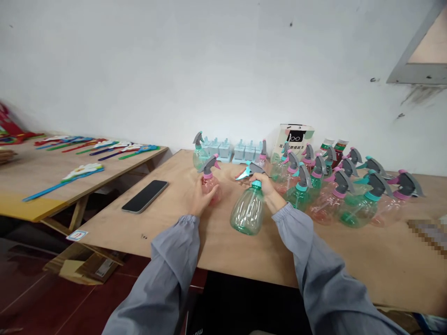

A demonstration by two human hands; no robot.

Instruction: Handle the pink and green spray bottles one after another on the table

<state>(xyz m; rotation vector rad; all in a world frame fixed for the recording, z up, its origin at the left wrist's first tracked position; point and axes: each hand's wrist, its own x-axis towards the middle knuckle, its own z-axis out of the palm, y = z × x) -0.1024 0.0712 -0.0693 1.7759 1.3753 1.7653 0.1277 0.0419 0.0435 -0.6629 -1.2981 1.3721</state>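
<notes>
My left hand (201,196) is wrapped around a pink spray bottle (213,186) with a grey and pink trigger head, upright at the table's middle. My right hand (264,184) grips a green spray bottle (247,211) by its neck, just below the grey and turquoise head. That bottle is tilted, its base toward me, and looks raised above the wooden table (223,251). Part of its head is hidden behind my fingers. Close to my right wrist stands another green spray bottle (298,195), the nearest of a group.
Several pink and green spray bottles (335,197) crowd the right side. Behind are pale blue ice-pop molds (220,150), a printed box (291,139) and one more green bottle (199,156). A black phone (145,196) lies left. Colourful flower-shaped sticks (78,173) cover a second table.
</notes>
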